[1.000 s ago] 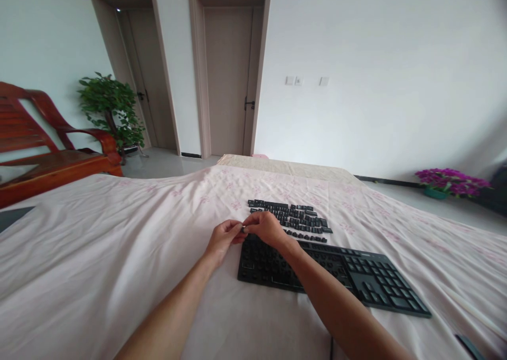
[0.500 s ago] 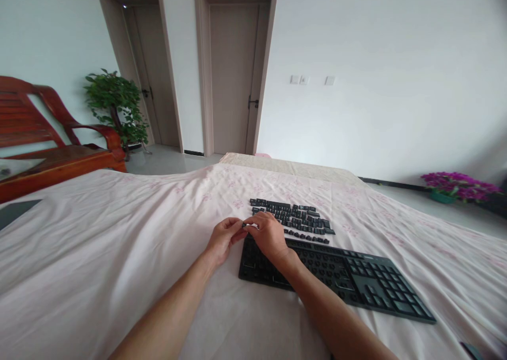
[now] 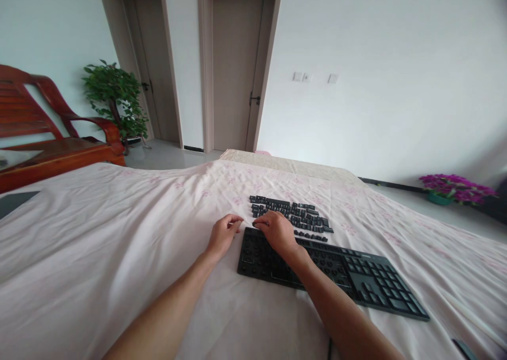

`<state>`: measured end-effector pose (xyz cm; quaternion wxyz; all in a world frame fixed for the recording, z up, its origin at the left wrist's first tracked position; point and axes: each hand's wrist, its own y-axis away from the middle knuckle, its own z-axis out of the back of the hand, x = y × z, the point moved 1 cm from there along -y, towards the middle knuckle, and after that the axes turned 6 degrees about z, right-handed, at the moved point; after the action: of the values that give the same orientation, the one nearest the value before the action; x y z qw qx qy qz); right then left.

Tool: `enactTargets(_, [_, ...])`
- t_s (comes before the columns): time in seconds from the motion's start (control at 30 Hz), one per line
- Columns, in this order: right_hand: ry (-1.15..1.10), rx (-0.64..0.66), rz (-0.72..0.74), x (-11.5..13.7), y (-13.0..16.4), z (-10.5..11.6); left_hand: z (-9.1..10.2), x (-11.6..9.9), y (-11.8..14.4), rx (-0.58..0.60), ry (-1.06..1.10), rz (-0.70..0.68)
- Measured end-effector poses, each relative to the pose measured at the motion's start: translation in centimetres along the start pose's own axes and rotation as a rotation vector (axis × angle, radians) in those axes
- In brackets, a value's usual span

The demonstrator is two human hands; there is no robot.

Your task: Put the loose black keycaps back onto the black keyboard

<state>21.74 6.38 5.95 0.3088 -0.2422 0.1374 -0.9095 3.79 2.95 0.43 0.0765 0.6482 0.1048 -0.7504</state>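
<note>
From where I stand, the person's right hand (image 3: 278, 231) pinches a small dark piece (image 3: 254, 224), which looks like a keycap, between thumb and finger, just above the upper left corner of the keyboard (image 3: 358, 276). Such a pinch is perhaps chosen because the piece is so tiny. The left hand (image 3: 222, 237) waits just beside, its thumb and fingertips brought near together; whether anything is between them, I cannot tell.

The loose keycaps (image 3: 303, 217) lie on the bedsheet (image 3: 119, 254) beyond the keyboard, in rough rows, probably so that their order is not lost. The keyboard's right part has its caps on, while much of the left part is without them.

What stands in the way is mainly the right forearm (it crosses the keyboard and hides its middle), and the right hand covers some loose keycaps. The sheet has many folds, so small pieces could perhaps tilt there. Farther off I see a wooden chair (image 3: 93, 121), a leafy plant (image 3: 113, 88) and purple flowers (image 3: 455, 186).
</note>
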Motion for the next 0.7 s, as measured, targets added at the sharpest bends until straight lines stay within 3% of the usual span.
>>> enactTargets(0.33, [-0.008,0.035,0.009,0.1,0.1,-1.4,-0.1,0.6,-0.1,0.052,-0.362,-0.121])
enactTargets(0.7, [0.005,0.078,-0.015,0.4,-0.3,-2.0,0.0,0.3,0.0,0.055,-0.444,-0.158])
